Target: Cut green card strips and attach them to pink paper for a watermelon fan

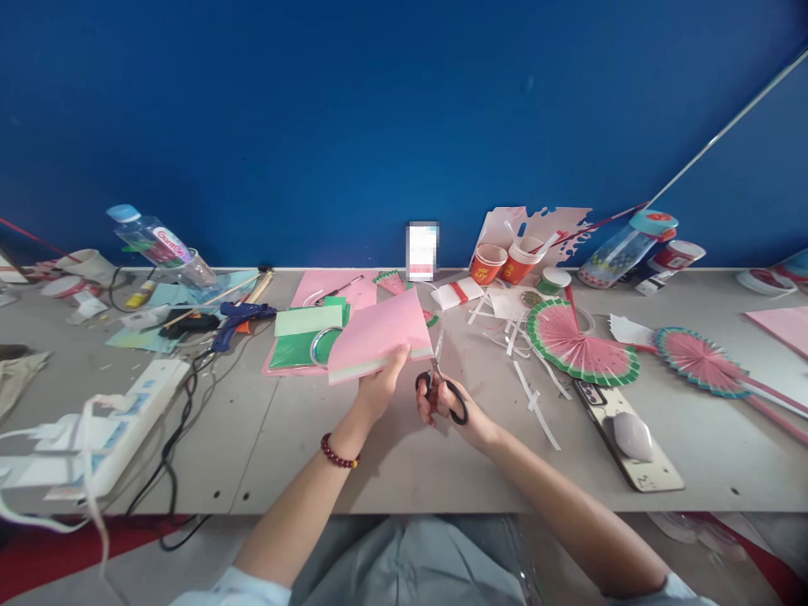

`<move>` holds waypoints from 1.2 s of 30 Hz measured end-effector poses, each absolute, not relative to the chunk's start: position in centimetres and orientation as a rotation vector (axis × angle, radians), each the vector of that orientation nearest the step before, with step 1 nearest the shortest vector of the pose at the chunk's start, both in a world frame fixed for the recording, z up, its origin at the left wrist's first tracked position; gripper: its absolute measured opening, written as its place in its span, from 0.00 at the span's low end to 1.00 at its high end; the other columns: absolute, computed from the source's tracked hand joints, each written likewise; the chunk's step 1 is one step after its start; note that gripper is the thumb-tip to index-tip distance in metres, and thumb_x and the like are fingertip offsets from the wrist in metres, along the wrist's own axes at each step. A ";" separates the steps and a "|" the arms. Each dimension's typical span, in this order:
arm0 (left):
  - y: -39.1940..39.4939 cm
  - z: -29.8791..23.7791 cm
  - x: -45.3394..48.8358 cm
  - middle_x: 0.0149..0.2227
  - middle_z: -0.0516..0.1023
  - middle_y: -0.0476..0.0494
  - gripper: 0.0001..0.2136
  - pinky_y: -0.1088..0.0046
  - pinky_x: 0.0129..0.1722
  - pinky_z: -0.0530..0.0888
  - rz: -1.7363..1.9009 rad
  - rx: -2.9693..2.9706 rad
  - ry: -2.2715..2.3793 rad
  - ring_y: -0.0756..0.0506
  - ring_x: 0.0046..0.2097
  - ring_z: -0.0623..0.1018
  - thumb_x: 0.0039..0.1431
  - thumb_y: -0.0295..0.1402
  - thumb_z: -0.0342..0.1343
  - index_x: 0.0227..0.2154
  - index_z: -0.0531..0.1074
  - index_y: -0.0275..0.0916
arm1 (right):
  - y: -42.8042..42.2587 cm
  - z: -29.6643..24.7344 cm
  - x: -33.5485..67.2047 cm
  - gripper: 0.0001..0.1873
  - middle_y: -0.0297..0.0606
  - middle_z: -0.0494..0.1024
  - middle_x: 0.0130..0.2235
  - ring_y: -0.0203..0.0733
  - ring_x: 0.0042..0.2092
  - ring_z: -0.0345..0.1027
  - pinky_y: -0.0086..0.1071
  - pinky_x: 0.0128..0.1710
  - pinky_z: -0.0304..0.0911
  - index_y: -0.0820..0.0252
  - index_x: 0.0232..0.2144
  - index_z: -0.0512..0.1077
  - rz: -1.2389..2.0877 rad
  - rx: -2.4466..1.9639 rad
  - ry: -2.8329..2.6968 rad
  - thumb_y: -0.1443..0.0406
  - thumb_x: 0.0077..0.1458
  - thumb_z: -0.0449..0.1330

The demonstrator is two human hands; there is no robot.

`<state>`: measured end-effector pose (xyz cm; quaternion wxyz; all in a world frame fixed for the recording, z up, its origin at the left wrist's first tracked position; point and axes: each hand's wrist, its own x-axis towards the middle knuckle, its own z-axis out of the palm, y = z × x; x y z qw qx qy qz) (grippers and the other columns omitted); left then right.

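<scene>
My left hand [379,389] pinches the near edge of a folded pink paper sheet [377,335], holding it above the grey table [284,429]. My right hand [451,412] grips black-handled scissors [442,391], fingers through the loops, blades pointing up at the paper's right edge. A bead bracelet is on my left wrist.
Green and pink paper sheets [303,337] and a blue glue gun [236,318] lie to the left, beside a white power strip [107,429] with cables. Two watermelon paper fans [577,341], white paper strips, paper cups [505,263], bottles and a phone [631,442] lie to the right.
</scene>
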<state>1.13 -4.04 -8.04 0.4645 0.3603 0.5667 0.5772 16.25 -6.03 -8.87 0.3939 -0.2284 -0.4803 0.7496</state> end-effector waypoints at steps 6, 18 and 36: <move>-4.2 -7.9 1.3 0.46 0.80 0.43 0.15 0.62 0.56 0.69 1.410 0.902 1.353 0.39 0.53 0.75 0.49 0.43 0.62 0.36 0.79 0.41 | -6.3 -8.8 16.2 0.25 0.32 0.63 0.28 0.35 0.28 0.60 0.29 0.27 0.56 0.58 0.34 0.64 1.976 -0.530 -1.165 0.42 0.54 0.53; -4.4 -7.8 1.8 0.45 0.80 0.42 0.16 0.63 0.53 0.70 1.478 0.930 1.331 0.40 0.50 0.76 0.49 0.46 0.62 0.36 0.78 0.40 | -6.6 -8.4 15.6 0.31 0.32 0.62 0.28 0.37 0.28 0.58 0.31 0.28 0.54 0.56 0.32 0.62 2.030 -0.478 -1.123 0.36 0.48 0.51; -0.7 -6.6 -2.0 0.30 0.80 0.44 0.13 0.65 0.37 0.75 1.716 0.849 1.016 0.42 0.36 0.80 0.46 0.43 0.64 0.27 0.76 0.37 | -3.8 -7.6 18.4 0.19 0.31 0.64 0.26 0.36 0.27 0.56 0.31 0.27 0.53 0.56 0.30 0.64 1.488 -0.864 -1.219 0.47 0.52 0.59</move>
